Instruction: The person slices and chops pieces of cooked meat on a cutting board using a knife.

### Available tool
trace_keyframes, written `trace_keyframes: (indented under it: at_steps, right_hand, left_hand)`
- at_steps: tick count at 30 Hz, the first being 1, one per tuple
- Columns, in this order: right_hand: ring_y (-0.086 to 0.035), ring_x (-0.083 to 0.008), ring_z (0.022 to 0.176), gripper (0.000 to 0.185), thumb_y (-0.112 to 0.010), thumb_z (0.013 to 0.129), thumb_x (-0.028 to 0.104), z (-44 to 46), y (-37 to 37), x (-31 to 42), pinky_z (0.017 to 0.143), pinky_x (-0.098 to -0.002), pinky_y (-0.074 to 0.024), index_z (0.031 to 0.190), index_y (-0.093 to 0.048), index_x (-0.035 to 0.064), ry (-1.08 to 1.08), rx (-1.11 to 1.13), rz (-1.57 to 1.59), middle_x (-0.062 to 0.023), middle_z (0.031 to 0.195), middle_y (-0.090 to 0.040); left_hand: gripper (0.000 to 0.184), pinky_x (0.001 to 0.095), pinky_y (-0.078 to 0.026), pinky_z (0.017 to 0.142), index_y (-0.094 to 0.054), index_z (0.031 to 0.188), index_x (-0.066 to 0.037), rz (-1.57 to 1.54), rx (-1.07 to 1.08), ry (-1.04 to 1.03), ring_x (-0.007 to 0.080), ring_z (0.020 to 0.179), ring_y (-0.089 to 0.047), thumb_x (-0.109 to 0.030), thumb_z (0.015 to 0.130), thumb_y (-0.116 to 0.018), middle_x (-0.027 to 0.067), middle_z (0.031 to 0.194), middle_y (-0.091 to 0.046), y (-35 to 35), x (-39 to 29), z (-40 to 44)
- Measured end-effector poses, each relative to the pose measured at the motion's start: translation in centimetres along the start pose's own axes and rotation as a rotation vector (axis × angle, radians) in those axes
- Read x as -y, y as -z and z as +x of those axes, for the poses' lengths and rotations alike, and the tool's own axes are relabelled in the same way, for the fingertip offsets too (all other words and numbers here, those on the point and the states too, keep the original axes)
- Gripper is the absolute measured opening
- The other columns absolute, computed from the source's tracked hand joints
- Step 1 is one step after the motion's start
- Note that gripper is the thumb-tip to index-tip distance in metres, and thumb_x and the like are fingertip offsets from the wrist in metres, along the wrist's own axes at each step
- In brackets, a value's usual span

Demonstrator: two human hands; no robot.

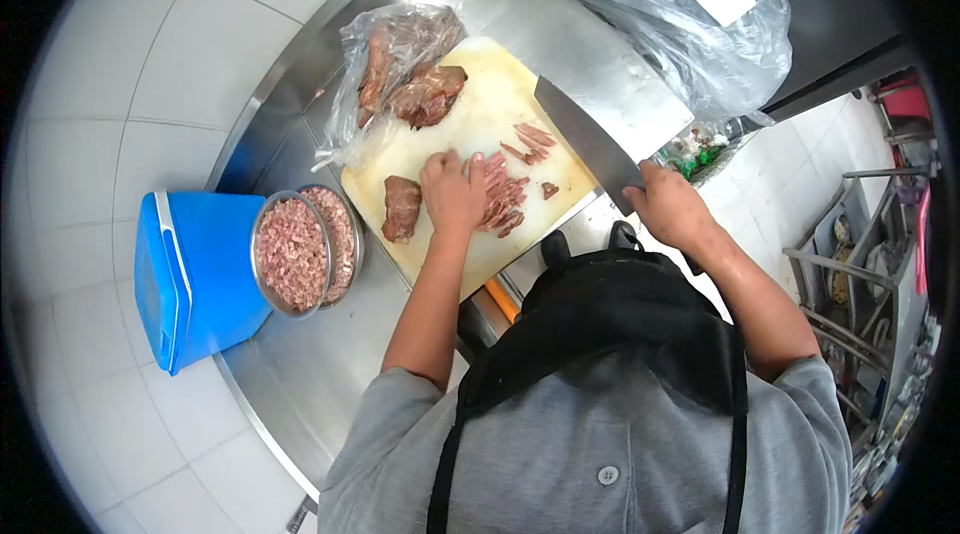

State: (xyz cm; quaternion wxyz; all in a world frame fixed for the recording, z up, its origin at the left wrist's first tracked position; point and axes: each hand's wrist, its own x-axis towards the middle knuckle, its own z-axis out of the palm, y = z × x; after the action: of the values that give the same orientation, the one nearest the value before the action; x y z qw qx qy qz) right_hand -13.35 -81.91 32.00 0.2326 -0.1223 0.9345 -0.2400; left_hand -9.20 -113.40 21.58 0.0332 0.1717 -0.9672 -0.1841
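My right hand (672, 202) is wrapped round the handle of a large cleaver (590, 142), its broad blade over the right edge of the pale cutting board (492, 82). On the board, my left hand (453, 189) rests with bent fingers at the left side of a pile of sliced meat (503, 196); whether it grips any is unclear. A meat chunk (402, 209) lies left of that hand. Several cut strips (530, 142) sit nearer the blade. Farther back, a larger meat piece (430, 96) lies beside a clear plastic bag (362, 74) with more meat.
Two bowls of chopped meat (291, 252) stand on the steel counter (305, 374) at left, beside a blue container (215, 269). A large plastic bag (690, 29) lies at the back right. Metal shelving (850, 284) stands far right.
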Motion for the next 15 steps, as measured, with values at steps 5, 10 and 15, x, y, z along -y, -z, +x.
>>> trace_keyframes:
  at_steps: [5,10,15]
  right_hand:
    - [-0.065,-0.0455,0.098,0.028,-0.062,0.094,0.021,-0.5,0.4,-1.9,0.087,-0.0521,-0.0505,0.103,-0.058,-0.0049,-0.048,-0.041,0.020,-0.0303,0.096,-0.067]
    - [-0.065,-0.0446,0.099,0.028,-0.062,0.094,0.021,-1.5,1.1,-3.0,0.088,-0.0515,-0.0508,0.105,-0.058,-0.0041,-0.128,-0.039,0.014,-0.0297,0.098,-0.067]
    - [-0.065,-0.0441,0.101,0.029,-0.062,0.094,0.022,-2.5,0.8,-4.2,0.088,-0.0514,-0.0509,0.106,-0.057,-0.0034,-0.182,-0.035,0.030,-0.0290,0.100,-0.068]
  left_hand:
    - [0.078,0.0467,-0.034,0.114,-0.055,0.138,0.001,-0.108,0.131,-0.334,0.0427,0.133,-0.041,-0.045,0.080,-0.078,0.0256,0.143,-0.046,1.9,-3.7,1.1]
    - [0.082,0.0495,-0.037,0.111,-0.061,0.138,-0.019,-0.006,0.189,-0.794,0.0399,0.134,-0.041,-0.040,0.064,-0.088,0.0208,0.145,-0.044,0.3,-7.1,2.3]
    - [0.043,0.0450,-0.042,0.106,-0.074,0.118,-0.015,-0.185,0.248,-0.813,0.0361,0.124,-0.049,-0.021,0.075,-0.081,0.0148,0.131,-0.056,-1.4,-5.8,5.5]
